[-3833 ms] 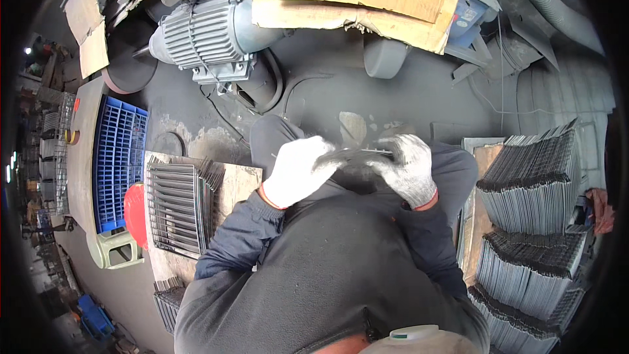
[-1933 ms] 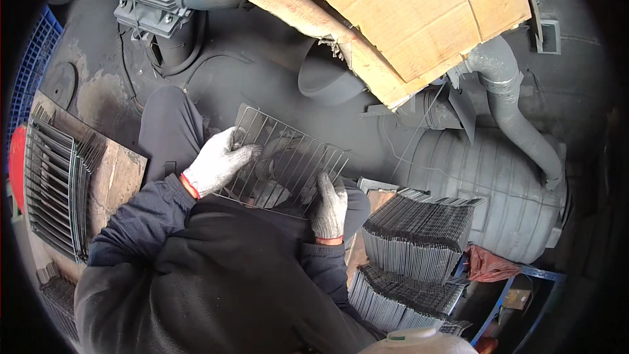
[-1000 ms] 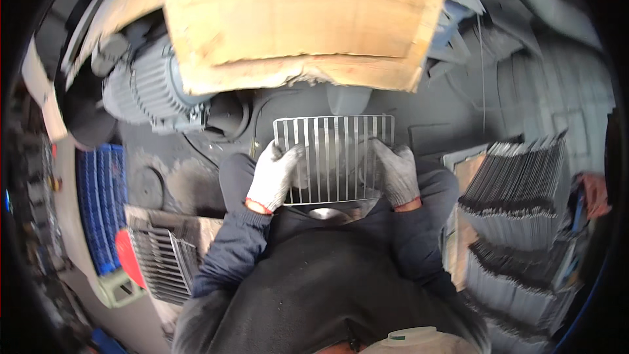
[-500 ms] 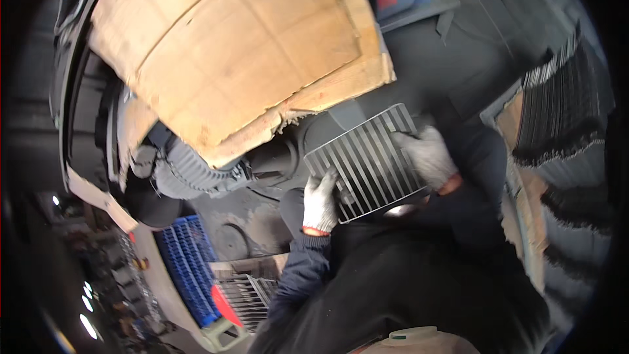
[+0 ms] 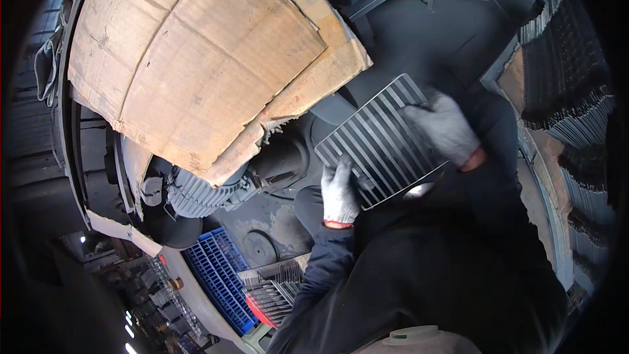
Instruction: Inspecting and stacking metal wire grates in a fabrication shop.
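Observation:
A rectangular metal grate (image 5: 386, 144) with parallel bars and a thin rim is held tilted in front of my body. My left hand (image 5: 340, 195), in a white knitted glove with a red cuff, grips its lower left edge, thumb and fingers on the rim and bars. My right hand (image 5: 451, 130), in a matching glove, is closed over the right side of the grate and slightly blurred. A small shiny rounded object (image 5: 419, 190) shows just below the grate's lower edge; its kind is unclear.
Torn cardboard (image 5: 196, 59) covers a machine ahead on the left, with a grey ribbed motor (image 5: 200, 193) under it. Stacks of dark grates (image 5: 567, 85) stand along the right. At lower left are a blue plastic crate (image 5: 219, 275) and more grates (image 5: 278, 292) on a red stool.
The grate has turned a little anticlockwise and shifted right and up in view, both hands moving with it. My head view has swung, so the cardboard sits farther left.

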{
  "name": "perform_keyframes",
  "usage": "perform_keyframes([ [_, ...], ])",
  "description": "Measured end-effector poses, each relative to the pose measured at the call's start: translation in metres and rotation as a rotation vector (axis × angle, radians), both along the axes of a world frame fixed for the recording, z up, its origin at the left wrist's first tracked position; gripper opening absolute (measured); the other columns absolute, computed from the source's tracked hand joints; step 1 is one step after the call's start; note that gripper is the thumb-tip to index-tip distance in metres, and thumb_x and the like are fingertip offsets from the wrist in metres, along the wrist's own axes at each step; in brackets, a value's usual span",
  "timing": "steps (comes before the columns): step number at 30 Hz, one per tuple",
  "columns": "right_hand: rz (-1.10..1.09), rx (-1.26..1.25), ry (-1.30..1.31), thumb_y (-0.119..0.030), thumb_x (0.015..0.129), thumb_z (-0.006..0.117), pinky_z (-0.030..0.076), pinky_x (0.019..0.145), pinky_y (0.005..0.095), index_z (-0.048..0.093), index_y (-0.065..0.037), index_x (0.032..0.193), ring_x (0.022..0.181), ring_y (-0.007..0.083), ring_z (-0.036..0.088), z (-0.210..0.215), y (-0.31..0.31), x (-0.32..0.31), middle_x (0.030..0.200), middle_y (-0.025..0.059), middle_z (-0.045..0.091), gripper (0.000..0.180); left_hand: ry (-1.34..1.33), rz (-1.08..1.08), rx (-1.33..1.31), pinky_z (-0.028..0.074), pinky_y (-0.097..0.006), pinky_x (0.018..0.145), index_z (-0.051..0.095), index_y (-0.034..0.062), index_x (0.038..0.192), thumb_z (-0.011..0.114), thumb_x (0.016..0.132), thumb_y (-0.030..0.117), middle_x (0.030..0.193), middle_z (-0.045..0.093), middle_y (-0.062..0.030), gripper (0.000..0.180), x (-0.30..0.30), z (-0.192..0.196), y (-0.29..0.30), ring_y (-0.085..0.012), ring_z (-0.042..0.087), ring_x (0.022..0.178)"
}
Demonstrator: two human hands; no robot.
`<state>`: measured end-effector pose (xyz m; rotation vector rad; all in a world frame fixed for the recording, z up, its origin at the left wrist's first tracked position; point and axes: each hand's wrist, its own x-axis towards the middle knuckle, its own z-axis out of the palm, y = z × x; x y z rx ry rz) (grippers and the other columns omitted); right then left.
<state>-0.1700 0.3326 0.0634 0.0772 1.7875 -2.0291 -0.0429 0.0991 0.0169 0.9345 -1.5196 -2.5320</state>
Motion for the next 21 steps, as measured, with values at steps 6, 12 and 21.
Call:
perform_keyframes([
  [6, 0.063, 0.313, 0.211, -0.021, 0.101, 0.073, 0.055, 0.102, 0.0422, 0.070, 0.004, 0.124, 0.111, 0.0356, 0.072, -0.034, -0.041, 0.019, 0.117, 0.0214, 0.076, 0.034, -0.069, 0.135, 0.066, 0.065, -0.033, 0.065, 0.060, 0.0083, 0.138, 0.070, 0.108, 0.019, 0.117, 0.072, -0.0049, 0.034, 0.033, -0.023, -0.031, -0.0170, 0.074, 0.087],
  [12, -0.121, 0.089, 0.035, -0.015, 0.105, 0.069, 0.060, 0.086, 0.0315, 0.070, 0.000, 0.124, 0.097, 0.0155, 0.072, 0.013, 0.025, -0.004, 0.108, 0.0075, 0.077, 0.024, 0.012, -0.170, 0.060, 0.058, -0.031, 0.056, 0.059, 0.0067, 0.126, 0.070, 0.106, 0.019, 0.106, 0.068, -0.0028, 0.025, -0.021, -0.009, 0.017, -0.0143, 0.068, 0.076],
  [21, 0.142, 0.201, -0.163, -0.012, 0.103, 0.069, 0.056, 0.098, 0.0378, 0.069, 0.001, 0.125, 0.105, 0.0233, 0.073, -0.011, -0.058, 0.021, 0.115, 0.0116, 0.077, 0.026, -0.112, 0.135, 0.011, 0.060, -0.032, 0.064, 0.060, 0.0071, 0.123, 0.073, 0.105, 0.020, 0.094, 0.069, -0.0031, 0.026, 0.041, -0.026, -0.051, -0.0176, 0.069, 0.077],
])
